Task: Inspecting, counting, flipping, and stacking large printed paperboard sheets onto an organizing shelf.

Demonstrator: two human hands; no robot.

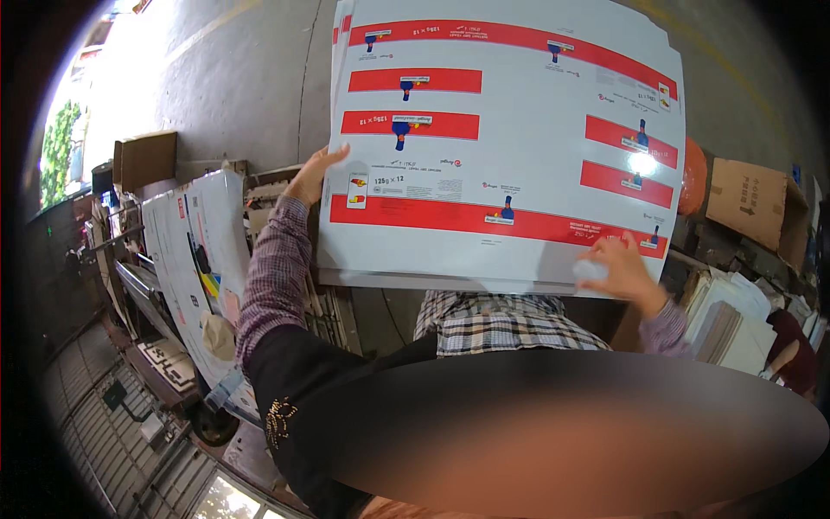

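A large white printed sheet [527, 130] with red bands and small blue figures lies before me, on top of what looks like a stack of similar sheets. My left hand [316, 176] is at its left edge, the thumb over the top and the other fingers mostly hidden along the side. Over the near right corner, my right hand [624, 266] has its fingers bent. A small whitish, translucent thing [590, 271] shows at those fingertips; its kind is unclear. The checked cloth [510, 322] at my front touches the near edge.
At left, a cluttered table [177, 268] carries papers and a beige cap-like thing [218, 336]. A brown box [145, 161] stands beyond it. To the right are an open carton [752, 203], a rounded orange object [693, 177], stacked boards [722, 333] and another person's arm [785, 355].
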